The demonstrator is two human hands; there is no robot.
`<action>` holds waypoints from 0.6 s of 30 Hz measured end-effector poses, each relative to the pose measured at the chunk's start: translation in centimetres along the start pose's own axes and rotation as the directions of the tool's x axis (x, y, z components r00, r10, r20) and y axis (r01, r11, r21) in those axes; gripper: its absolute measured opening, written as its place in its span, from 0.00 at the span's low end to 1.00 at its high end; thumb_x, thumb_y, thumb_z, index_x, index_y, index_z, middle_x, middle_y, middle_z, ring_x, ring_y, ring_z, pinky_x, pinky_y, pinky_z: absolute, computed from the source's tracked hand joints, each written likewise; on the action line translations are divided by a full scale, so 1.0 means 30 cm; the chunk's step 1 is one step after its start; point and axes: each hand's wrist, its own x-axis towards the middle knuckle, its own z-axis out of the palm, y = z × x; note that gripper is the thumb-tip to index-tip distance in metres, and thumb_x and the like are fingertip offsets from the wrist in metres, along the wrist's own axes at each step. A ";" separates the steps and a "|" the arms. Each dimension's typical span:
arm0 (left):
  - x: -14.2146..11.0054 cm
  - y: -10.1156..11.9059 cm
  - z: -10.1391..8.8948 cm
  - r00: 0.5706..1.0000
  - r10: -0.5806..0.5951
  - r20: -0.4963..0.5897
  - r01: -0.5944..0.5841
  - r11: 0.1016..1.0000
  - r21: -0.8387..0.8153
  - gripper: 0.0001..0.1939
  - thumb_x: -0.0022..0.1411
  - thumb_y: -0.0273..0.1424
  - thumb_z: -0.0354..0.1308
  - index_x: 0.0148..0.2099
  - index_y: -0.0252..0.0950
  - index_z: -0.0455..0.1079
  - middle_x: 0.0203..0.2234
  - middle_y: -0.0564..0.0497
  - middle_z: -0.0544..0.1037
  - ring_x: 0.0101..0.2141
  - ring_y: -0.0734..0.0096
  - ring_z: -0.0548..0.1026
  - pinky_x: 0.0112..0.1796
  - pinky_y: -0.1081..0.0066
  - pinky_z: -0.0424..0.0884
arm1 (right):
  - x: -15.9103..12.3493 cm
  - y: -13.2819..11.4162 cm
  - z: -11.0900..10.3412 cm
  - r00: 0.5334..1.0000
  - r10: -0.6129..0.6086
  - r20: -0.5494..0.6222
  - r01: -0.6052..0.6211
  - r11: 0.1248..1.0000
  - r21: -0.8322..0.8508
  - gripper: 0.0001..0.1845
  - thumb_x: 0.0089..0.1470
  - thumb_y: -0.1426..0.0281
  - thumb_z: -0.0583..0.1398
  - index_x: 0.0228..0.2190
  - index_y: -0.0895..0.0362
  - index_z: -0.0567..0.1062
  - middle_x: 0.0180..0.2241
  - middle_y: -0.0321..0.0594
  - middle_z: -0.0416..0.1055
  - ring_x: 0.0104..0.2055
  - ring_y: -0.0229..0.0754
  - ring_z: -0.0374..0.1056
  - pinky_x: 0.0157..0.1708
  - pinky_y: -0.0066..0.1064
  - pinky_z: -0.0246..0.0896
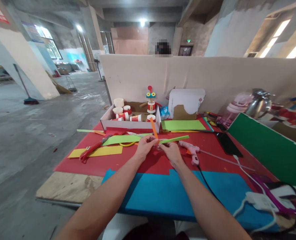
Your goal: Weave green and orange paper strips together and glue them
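Two paper strips cross at my fingertips over the red table covering. The orange paper strip (153,128) points up and away, and the green paper strip (178,139) reaches out to the right. My left hand (146,146) pinches where the strips meet, beside the orange one. From the other side, my right hand (171,151) grips the near end of the green strip. Just right of that hand lies a pink hot glue gun (191,151). Red-handled scissors (94,149) rest to the left, on a yellow paper strip (110,151) and light green paper.
Behind my hands stands a white box (130,126) of paper cups, with a cup figure (151,100) in it. Green sheets (184,125), a phone (228,144) and a green board (268,150) lie to the right. Blue sheets (148,190) cover the near edge; cables trail at right.
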 end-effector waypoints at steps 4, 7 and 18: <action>0.001 0.002 -0.005 1.000 0.022 0.011 -0.022 1.000 0.017 0.14 0.43 0.37 0.67 0.25 0.33 0.67 0.16 0.57 0.68 0.20 0.80 0.63 0.24 0.76 0.59 | -0.005 -0.002 0.005 0.999 0.033 0.008 -0.033 0.999 0.014 0.09 0.34 0.64 0.67 0.21 0.57 0.78 0.21 0.38 0.76 0.26 0.44 0.72 0.33 0.36 0.69; 0.002 0.005 -0.008 1.000 0.013 0.012 -0.014 0.999 0.043 0.14 0.44 0.37 0.66 0.24 0.33 0.67 0.16 0.56 0.68 0.20 0.80 0.63 0.24 0.76 0.59 | -0.004 0.003 0.004 0.998 0.059 0.001 -0.059 0.998 0.009 0.11 0.33 0.63 0.67 0.20 0.58 0.78 0.21 0.39 0.76 0.26 0.45 0.72 0.33 0.36 0.69; -0.002 -0.009 0.007 0.996 -0.088 0.019 0.087 0.996 0.011 0.15 0.41 0.36 0.68 0.29 0.32 0.71 0.19 0.54 0.73 0.21 0.77 0.68 0.26 0.74 0.64 | 0.002 0.002 0.000 0.999 0.005 -0.043 -0.003 1.000 0.031 0.15 0.34 0.59 0.67 0.23 0.58 0.78 0.23 0.40 0.78 0.28 0.46 0.75 0.36 0.37 0.70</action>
